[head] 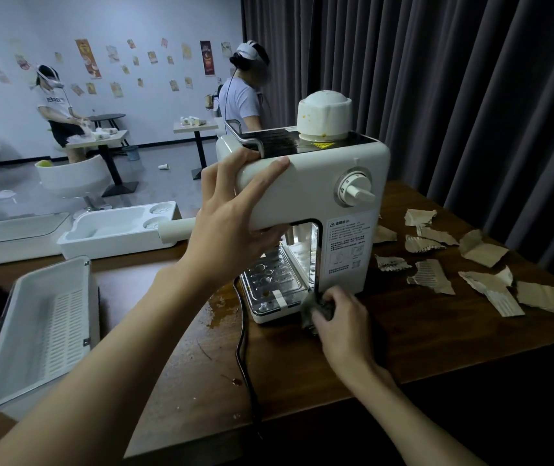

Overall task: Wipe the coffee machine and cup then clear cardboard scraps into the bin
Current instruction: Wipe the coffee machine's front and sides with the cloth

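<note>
Now my left hand (235,210) grips the coffee machine (322,183), my right hand (339,317) holds the cloth (311,309); scraps (484,252) beside it wait.

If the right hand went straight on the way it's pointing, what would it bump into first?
Probably the coffee machine: the right hand grips a grey cloth at its lower corner, beside the drip tray, so the base lies right ahead. Depth is hard to judge.

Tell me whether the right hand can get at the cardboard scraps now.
Probably yes. The cardboard scraps lie on open table right of the coffee machine, with nothing between them and the right hand; but that hand grips a cloth at the machine's base.
</note>
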Demonstrator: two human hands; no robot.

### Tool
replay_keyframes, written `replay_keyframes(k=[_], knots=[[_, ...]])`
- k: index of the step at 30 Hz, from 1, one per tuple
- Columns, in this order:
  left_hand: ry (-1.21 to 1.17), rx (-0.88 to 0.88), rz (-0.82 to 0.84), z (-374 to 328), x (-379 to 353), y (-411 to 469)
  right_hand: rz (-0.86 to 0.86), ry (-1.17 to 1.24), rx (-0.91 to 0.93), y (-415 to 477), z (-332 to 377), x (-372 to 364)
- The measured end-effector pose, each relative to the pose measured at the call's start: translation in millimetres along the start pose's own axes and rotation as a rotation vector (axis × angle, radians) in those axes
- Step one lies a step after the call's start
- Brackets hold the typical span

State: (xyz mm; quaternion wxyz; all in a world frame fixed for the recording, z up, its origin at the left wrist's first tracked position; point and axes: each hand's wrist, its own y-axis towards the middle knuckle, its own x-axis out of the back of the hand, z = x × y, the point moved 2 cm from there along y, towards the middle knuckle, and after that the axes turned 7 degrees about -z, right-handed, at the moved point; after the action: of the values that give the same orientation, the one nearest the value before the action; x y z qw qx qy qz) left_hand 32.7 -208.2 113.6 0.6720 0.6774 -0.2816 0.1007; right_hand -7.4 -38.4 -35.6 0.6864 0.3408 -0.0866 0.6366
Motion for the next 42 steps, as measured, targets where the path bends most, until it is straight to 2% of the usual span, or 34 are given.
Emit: replay_keyframes(k=[10,16,21,23,26,27,28,30,31,32,36,40,42], knots=[[0.012,0.003,0.004,1,-2,0,-0.213,-0.052,-0.127,36,-34,32],[-0.014,0.021,-0.004,-3,-1,-2,-0.050,0.036,0.041,11,-12,13],[-0.063,0.036,0.045,-8,5,-4,-0.076,0.208,-0.022,9,-11,32],[-0.096,0.029,-0.007,-14,9,-13,-0.085,0.220,0.012,8,-9,41],[-0.107,0.021,-0.227,-28,11,-39,-0.071,0.283,0.053,6,-6,54],[-0.187,0.075,-0.201,-33,8,-46,-0.030,0.341,0.052,5,-3,58],[-0.312,0.185,-0.090,-39,4,-51,0.022,0.404,0.054,4,1,61],[-0.569,0.484,0.274,-49,-10,-60,0.091,0.490,0.082,0,11,66],[-0.664,0.603,0.418,-52,-16,-64,0.103,0.515,0.095,-2,16,68],[-0.720,0.676,0.490,-54,-21,-68,0.111,0.531,0.104,-3,20,71],[-0.936,0.817,0.455,-51,-25,-73,0.187,0.556,0.112,-6,28,78],[-1.043,0.840,0.471,-43,-24,-77,0.324,0.651,0.056,-5,23,84],[-1.048,0.852,0.462,-40,-21,-78,0.284,0.630,0.026,-3,20,88]])
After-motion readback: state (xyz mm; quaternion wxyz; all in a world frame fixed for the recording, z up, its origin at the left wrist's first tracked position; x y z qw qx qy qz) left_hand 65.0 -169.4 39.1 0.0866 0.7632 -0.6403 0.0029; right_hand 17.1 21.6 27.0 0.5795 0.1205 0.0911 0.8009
